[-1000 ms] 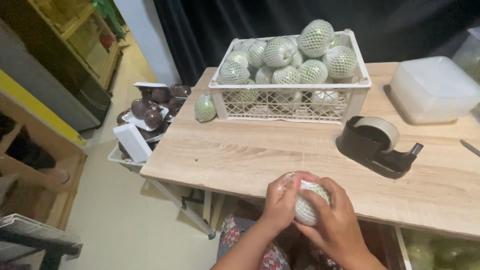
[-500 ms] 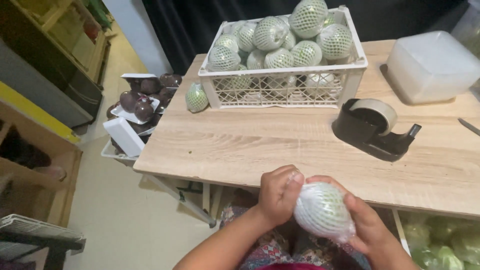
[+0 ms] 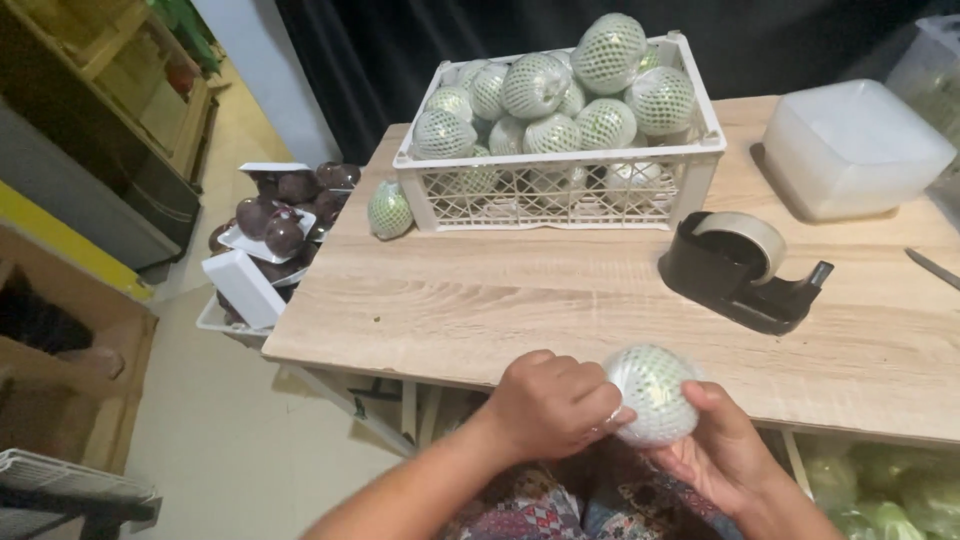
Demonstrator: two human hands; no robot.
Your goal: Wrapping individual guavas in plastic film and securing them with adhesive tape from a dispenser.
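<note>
A round green fruit in a white foam net (image 3: pixel 653 392) sits between both my hands, just below the near edge of the wooden table (image 3: pixel 520 300). My left hand (image 3: pixel 548 402) pinches the net at the fruit's left side. My right hand (image 3: pixel 722 452) cups the fruit from underneath and the right. A white plastic crate (image 3: pixel 560 190) heaped with several netted green fruits stands at the back of the table. One more netted fruit (image 3: pixel 389 211) lies on the table by the crate's left end.
A black tape dispenser (image 3: pixel 741 270) stands right of centre. A white lidded plastic box (image 3: pixel 850 150) is at the back right, a knife tip (image 3: pixel 932 267) at the right edge. Trays of dark purple fruits (image 3: pixel 280 225) sit left of the table. Green fruits (image 3: pixel 880 490) lie below right.
The netted fruit has stayed in both hands near the table's edge, turned slightly. The view has shifted, so the crate and dispenser appear a little lower.
</note>
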